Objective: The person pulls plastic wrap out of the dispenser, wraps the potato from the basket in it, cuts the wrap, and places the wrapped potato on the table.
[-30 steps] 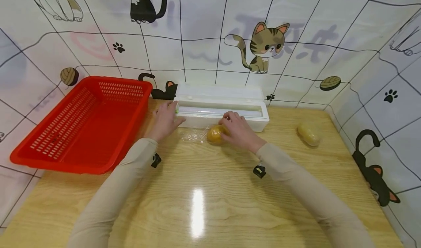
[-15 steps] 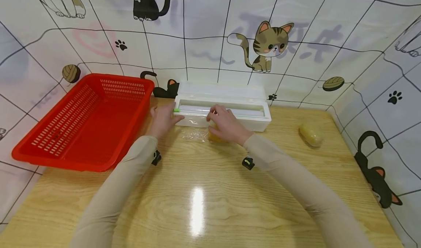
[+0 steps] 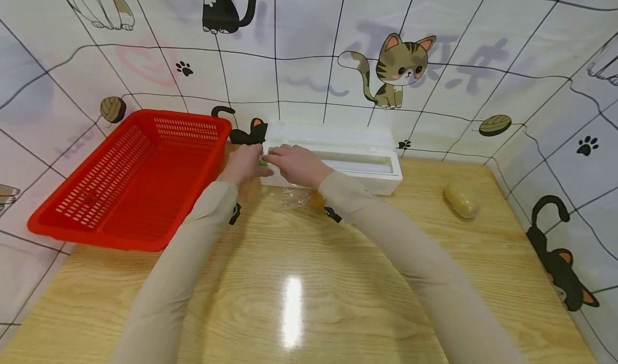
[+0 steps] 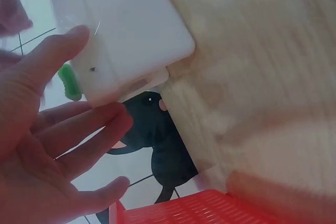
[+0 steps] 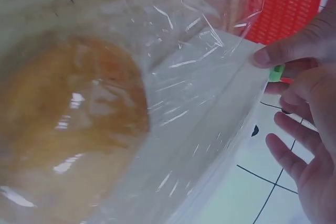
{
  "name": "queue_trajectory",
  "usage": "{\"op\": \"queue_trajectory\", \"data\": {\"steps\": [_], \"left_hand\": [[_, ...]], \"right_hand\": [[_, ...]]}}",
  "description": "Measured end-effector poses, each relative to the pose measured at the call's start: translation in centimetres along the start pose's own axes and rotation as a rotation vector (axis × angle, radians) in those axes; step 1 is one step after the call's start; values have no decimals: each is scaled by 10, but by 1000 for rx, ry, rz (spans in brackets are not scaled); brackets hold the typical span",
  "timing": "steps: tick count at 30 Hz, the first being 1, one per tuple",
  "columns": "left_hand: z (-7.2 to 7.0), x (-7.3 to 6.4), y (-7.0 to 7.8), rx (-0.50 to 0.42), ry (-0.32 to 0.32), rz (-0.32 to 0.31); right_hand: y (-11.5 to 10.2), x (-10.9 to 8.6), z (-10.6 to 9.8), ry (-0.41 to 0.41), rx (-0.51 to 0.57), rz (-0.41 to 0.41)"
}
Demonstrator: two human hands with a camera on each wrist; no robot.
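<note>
In the head view my left hand (image 3: 244, 164) grips the left end of a white cling film box (image 3: 374, 184) with its lid up. Its thumb lies on the front and fingers on the end face in the left wrist view. My right hand (image 3: 298, 165) reaches across the box front, fingertips by the green slide cutter (image 4: 69, 82); the right wrist view shows its fingers loosely bent, with no clear grip on the cutter. Clear cling film (image 5: 184, 93) runs from the box over a round orange-yellow fruit (image 5: 73, 124), mostly hidden by my right arm in the head view.
A red plastic basket (image 3: 130, 240) stands to the left of the box. Farther right on the wooden table (image 3: 367, 289) lies a yellowish oval thing (image 3: 462, 198), apparently wrapped in film. A cat-patterned sheet (image 3: 299, 47) rises behind the box and along the right side.
My right hand has left the fruit and moved left along the box front to the green cutter. My left hand stays at the box's left end. The view has shifted slightly.
</note>
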State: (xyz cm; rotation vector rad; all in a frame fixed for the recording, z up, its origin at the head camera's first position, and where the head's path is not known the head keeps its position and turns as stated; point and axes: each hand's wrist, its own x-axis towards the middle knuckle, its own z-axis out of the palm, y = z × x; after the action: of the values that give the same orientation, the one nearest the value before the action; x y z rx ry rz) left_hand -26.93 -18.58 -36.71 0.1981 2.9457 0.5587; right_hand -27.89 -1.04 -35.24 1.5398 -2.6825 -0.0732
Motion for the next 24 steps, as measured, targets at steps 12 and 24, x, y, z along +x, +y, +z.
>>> {"op": "queue_trajectory", "data": {"steps": [12,24], "left_hand": [[-9,2,1,-68,-46,-7],[-14,3,5,-50,-64,-46]], "right_hand": [[-4,23,6,29,-151,-17],[2,15,9,-28,-254,-9]]}}
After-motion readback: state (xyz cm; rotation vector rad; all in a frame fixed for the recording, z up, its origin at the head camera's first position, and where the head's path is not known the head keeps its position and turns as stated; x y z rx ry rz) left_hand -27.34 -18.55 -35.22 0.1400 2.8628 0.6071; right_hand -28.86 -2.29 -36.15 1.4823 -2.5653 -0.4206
